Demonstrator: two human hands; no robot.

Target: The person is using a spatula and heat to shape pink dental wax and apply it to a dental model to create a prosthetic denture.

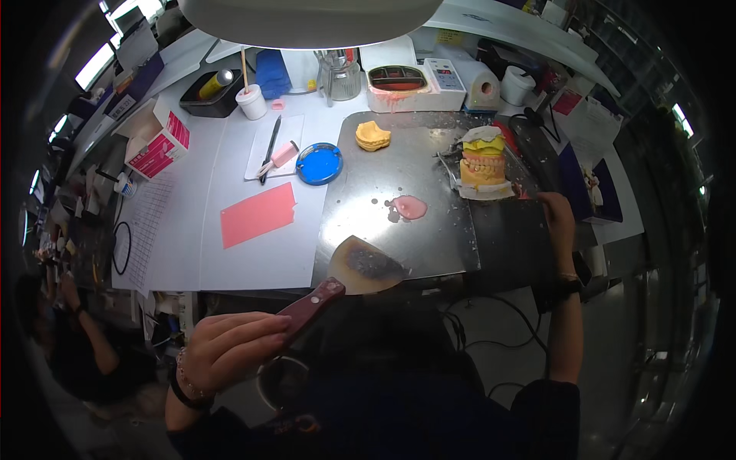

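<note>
My left hand is closed round the reddish-brown riveted handle of a wide spatula. Its metal blade, scorched dark in the middle, hovers at the front edge of the metal work sheet. At the sheet's right side my right hand has its fingers curled; whatever they hold, if anything, is hidden. Left of that hand lies a dental model with pink gums and teeth on a yellow and white base. A flattened pink wax puddle sits mid-sheet. Farther back is a small yellow plaster model.
A pink wax sheet, a round blue dish and a black pen-like tool lie on the left. Behind stand a white wax heater, a glass jar and a white cup. A lamp overhangs the bench.
</note>
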